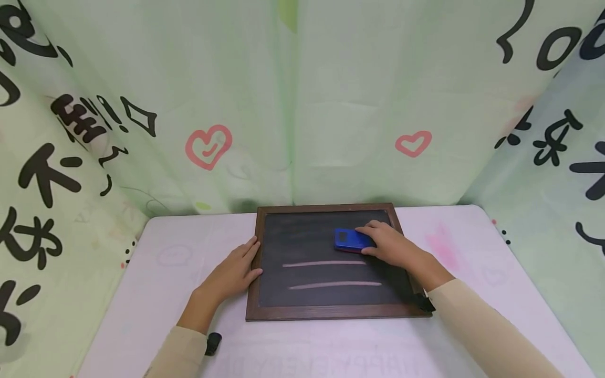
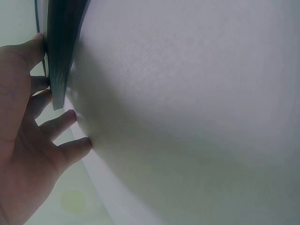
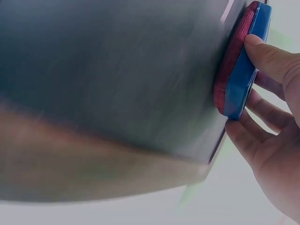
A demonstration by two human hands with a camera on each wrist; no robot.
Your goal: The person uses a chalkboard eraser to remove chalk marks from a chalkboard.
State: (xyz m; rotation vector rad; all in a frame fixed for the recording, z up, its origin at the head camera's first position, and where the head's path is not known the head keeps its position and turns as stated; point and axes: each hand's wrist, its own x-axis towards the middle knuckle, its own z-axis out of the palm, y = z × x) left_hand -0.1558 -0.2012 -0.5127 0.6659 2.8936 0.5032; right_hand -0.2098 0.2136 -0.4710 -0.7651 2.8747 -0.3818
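A framed chalkboard (image 1: 307, 231) lies on the table with two pale pink chalk lines (image 1: 335, 286) across its lower half. My left hand (image 1: 231, 275) rests against the left side of its brown wooden frame (image 2: 63, 51), fingers extended and thumb on the frame. My right hand (image 1: 389, 244) grips a blue chalkboard eraser (image 1: 352, 240) between thumb and fingers, over the upper right of the board. In the right wrist view, the eraser's red felt side (image 3: 232, 61) faces the dark board surface. Whether the felt touches it everywhere is hard to tell.
The board lies on a pale table (image 1: 454, 241), its far edge close to a light green curtain (image 1: 331, 105) with hearts and black lettering. Curtains also hang at the left and right. A small black device (image 1: 214, 344) sits at the left wrist.
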